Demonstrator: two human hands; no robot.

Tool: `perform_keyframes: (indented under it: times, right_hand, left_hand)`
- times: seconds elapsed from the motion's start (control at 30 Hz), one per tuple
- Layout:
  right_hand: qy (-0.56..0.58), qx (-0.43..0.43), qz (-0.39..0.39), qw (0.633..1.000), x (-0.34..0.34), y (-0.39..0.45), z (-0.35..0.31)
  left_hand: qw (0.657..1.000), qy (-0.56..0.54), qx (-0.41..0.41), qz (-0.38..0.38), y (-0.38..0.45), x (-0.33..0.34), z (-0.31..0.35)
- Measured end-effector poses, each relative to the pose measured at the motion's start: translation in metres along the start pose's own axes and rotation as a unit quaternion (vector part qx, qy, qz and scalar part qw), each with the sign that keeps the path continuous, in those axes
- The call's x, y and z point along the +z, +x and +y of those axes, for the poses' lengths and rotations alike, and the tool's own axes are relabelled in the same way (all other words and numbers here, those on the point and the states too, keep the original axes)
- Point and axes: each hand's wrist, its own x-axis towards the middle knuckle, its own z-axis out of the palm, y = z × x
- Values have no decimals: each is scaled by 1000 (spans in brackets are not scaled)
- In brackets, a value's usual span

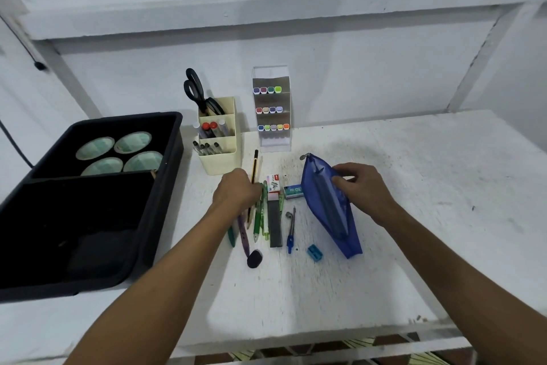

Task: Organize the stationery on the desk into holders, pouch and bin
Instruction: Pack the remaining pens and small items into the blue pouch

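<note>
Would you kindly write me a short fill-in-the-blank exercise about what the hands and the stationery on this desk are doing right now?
1. The right hand holds the blue ____ open.
2. The scissors stand in the rear compartment of the cream ____.
3. The left hand reaches down onto the loose pens and ____ on the desk.
4. The small blue sharpener lies on the desk, ____ the pouch.

Missing words: pouch; holder; pencils; outside
</note>
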Motion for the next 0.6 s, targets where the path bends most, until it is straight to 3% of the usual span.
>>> perform_keyframes:
  times: [0.17,0.3,0.47,0.6]
  right_hand:
    - [18,8,1,1000,-3,0,-2]
    - [44,23,0,999,-3,0,-2]
    - [70,26,11,997,-4,-3,-3]
    - [70,24,13,997,-5,-6,-2]
  left_hand:
    - [993,-98,71,21,-4,-21,28]
    - [974,-195,65,-92,-14,-27,57]
    - [962,-150,81,-211,-28,-10,70]
    - [964,-129,83,-219,-30,10,76]
